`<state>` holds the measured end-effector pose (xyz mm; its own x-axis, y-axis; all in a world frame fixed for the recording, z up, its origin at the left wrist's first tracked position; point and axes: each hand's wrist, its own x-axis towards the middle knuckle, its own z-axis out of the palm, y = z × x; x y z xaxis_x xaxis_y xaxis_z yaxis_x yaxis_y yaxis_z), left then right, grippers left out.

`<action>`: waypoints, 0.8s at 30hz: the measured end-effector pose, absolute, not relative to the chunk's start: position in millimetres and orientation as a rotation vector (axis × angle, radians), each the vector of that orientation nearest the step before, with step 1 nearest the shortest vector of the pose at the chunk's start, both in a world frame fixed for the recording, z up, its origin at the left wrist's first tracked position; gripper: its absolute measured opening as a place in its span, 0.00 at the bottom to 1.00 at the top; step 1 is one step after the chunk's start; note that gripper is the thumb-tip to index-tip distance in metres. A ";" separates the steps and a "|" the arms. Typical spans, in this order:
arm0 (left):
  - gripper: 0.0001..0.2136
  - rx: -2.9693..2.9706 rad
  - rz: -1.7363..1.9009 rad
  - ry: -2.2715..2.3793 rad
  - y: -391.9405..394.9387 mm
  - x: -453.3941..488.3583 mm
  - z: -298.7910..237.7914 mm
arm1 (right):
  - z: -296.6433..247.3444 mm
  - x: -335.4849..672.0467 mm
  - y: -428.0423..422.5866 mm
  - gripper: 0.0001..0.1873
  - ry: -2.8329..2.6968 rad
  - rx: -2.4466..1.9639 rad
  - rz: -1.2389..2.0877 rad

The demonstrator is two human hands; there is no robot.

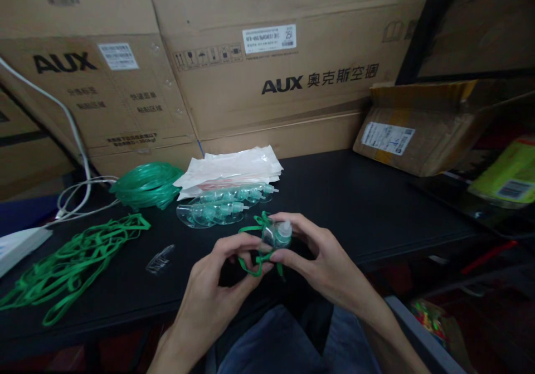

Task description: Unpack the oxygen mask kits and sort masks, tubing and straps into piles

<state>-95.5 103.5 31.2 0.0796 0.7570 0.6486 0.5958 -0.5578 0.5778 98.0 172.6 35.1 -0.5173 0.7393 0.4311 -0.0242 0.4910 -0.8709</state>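
Between my two hands is a clear oxygen mask (276, 238) with a pale connector and a green elastic strap (259, 258) tied to it. My left hand (225, 271) pinches the mask's near left side and the strap. The fingers of my right hand (309, 246) close around its right side, thumb in front. Just beyond my hands several similar clear-green masks (217, 213) lie nested in two rows. Behind them is a stack of white paper-and-film pouches (234, 165).
A coil of green tubing (146, 184) and a tangle of green straps (71, 265) lie on the left of the black table (334, 195). Small clear strips (159, 260) sit nearer me. Large AUX cartons (267, 106) stand behind; an open cardboard box (413, 129) is right.
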 end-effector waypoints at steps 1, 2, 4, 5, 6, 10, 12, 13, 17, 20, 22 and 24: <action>0.23 2.182 1.503 1.393 103.8 -95.1 29.9 | 35.0 98.1 173.0 0.22 -1.846 -0.573 1.132; 0.25 2.185 1.512 1.422 104.1 -94.9 29.2 | 34.7 98.8 173.7 0.22 -1.826 -0.548 1.157; 0.23 2.228 1.486 1.524 104.9 -94.8 29.5 | 34.1 102.9 176.3 0.23 -1.787 -0.503 1.191; 0.20 2.260 1.456 1.595 105.2 -95.0 30.4 | 33.9 106.9 178.3 0.23 -1.775 -0.497 1.188; 0.16 2.296 1.426 1.666 105.7 -95.1 31.4 | 34.0 112.3 180.7 0.23 -1.774 -0.510 1.164; 0.04 2.400 1.305 1.903 108.1 -94.2 32.1 | 35.1 144.4 192.9 0.22 -1.867 -0.680 0.858; 0.06 2.402 1.225 2.017 109.7 -92.3 29.3 | 34.0 159.5 198.2 0.21 -1.912 -0.753 0.709; 0.08 2.397 1.190 2.071 110.4 -91.3 27.4 | 32.8 164.8 200.2 0.21 -1.925 -0.771 0.669; 0.19 2.366 1.194 2.211 112.3 -88.7 19.5 | 25.9 169.7 202.6 0.23 -1.863 -0.778 0.719; 0.22 2.304 1.315 2.157 112.6 -89.4 18.3 | 23.7 165.2 201.1 0.25 -1.789 -0.754 0.845; 0.23 2.249 1.378 2.077 112.1 -89.9 20.6 | 24.6 164.0 200.0 0.21 -1.803 -0.731 0.872; 0.24 2.183 1.421 2.026 111.0 -90.0 24.6 | 26.5 164.7 199.3 0.17 -1.828 -0.722 0.872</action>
